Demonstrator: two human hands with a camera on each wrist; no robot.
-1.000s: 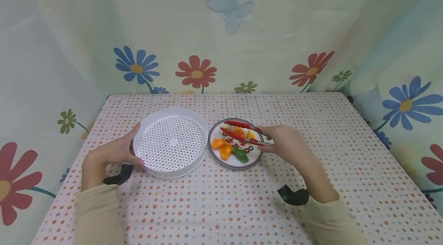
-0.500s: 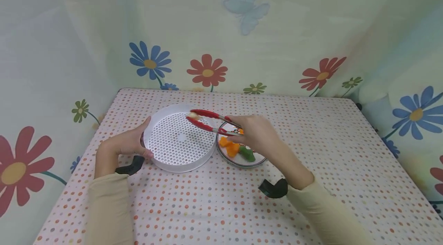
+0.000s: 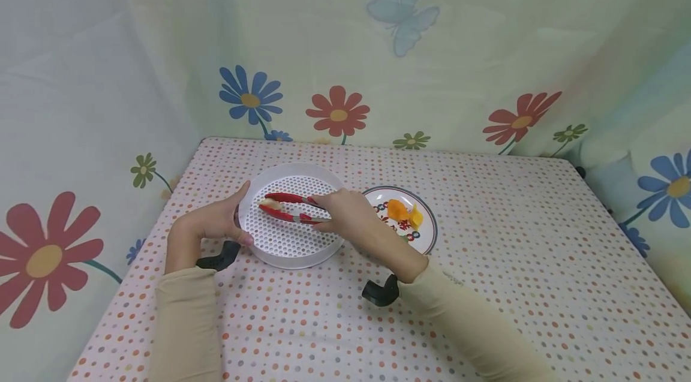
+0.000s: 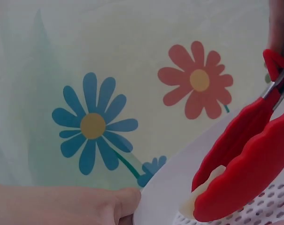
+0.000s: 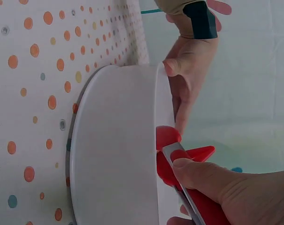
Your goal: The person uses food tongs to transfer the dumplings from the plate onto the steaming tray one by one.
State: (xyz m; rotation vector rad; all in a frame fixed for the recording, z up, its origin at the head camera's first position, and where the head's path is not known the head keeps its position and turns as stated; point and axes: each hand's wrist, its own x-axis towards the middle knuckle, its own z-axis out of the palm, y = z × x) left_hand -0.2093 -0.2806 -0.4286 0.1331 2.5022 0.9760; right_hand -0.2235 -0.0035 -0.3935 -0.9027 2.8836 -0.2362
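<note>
One pair of red tongs (image 4: 247, 172), closed on one pale piece (image 3: 270, 204)

Grip: my right hand (image 3: 351, 212) is clamped round the metal-and-red handles, thumb along the near one. The two red tips pinch the pale piece inside the tray wall, towards its left side; whether it touches the floor I cannot tell.

Tray: one, round, white, with a perforated floor (image 3: 294, 242). My left hand (image 3: 218, 220) grips its left side, thumb and fingers spread round the wall.

Plate (image 3: 427, 227): one, dark-rimmed, just right of the tray, partly hidden by my right forearm. In sight on it: one orange piece (image 3: 397, 210), one yellow piece (image 3: 415, 218).

Worn: two beige sleeves (image 3: 186, 322), two black brackets (image 3: 381, 292).

Table: one, under a dotted cloth (image 3: 513, 238).

Backdrop (image 3: 302, 22), head view: one butterfly (image 3: 405, 16), three red flowers (image 3: 338, 114), two large blue flowers (image 3: 251, 100), three small green flowers (image 3: 412, 141).

Markings: red and dark figures on the plate, too small to read.
</note>
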